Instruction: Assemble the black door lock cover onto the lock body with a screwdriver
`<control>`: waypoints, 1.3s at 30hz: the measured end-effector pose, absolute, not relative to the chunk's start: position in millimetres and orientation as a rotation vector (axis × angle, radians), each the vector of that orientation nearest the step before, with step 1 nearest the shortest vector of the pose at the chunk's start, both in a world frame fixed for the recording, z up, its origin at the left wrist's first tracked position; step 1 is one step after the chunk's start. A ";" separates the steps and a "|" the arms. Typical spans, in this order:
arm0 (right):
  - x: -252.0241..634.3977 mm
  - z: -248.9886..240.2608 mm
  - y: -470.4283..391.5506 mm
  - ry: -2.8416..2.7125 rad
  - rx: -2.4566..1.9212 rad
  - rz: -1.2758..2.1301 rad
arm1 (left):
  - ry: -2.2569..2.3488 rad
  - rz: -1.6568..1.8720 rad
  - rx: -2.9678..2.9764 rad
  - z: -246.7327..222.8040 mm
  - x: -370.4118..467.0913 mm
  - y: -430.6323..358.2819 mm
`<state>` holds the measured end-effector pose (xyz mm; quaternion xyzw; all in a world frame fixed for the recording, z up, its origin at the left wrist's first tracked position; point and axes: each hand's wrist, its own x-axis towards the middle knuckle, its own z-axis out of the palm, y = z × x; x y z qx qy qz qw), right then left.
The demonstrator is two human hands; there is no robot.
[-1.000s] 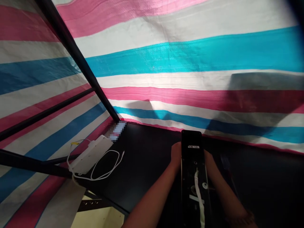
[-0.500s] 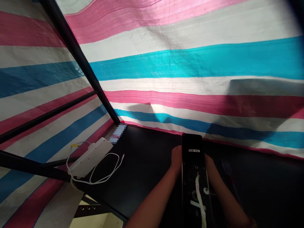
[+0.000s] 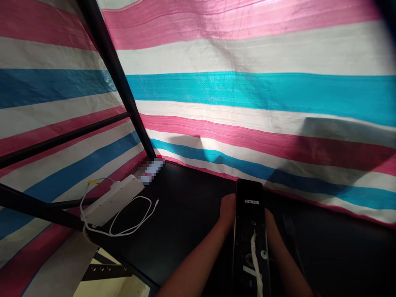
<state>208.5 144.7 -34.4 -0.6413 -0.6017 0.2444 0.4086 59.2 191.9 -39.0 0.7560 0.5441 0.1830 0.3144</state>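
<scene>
A long black device [image 3: 250,214] with a small white label and a pale cable along its face stands over the black tabletop. My left hand [image 3: 228,209] is at its left side and my right hand [image 3: 268,220] at its right side. The device covers most of both hands, so the fingers cannot be made out. Both forearms reach up from the bottom edge.
On the black tabletop [image 3: 182,206], a white box [image 3: 114,200] with a looped white cable [image 3: 136,231] lies at the left. Striped sheeting [image 3: 247,90] hangs behind, beside a black metal frame [image 3: 117,78]. A dim object [image 3: 289,226] lies right of my right hand.
The view has tilted and shifted slightly. The device and both hands appear a little lower and further left in the picture, still together.
</scene>
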 end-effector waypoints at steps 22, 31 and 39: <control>208.2 -36.7 141.5 -1.451 -1.587 0.781 | 1.442 0.656 1.986 -27.4 58.5 188.1; 208.8 -36.4 141.8 -1.425 -1.591 0.782 | 1.452 0.665 1.996 -28.2 58.9 188.0; 207.3 -33.6 143.2 -1.406 -1.591 0.791 | 1.465 0.641 2.007 -28.4 59.2 189.5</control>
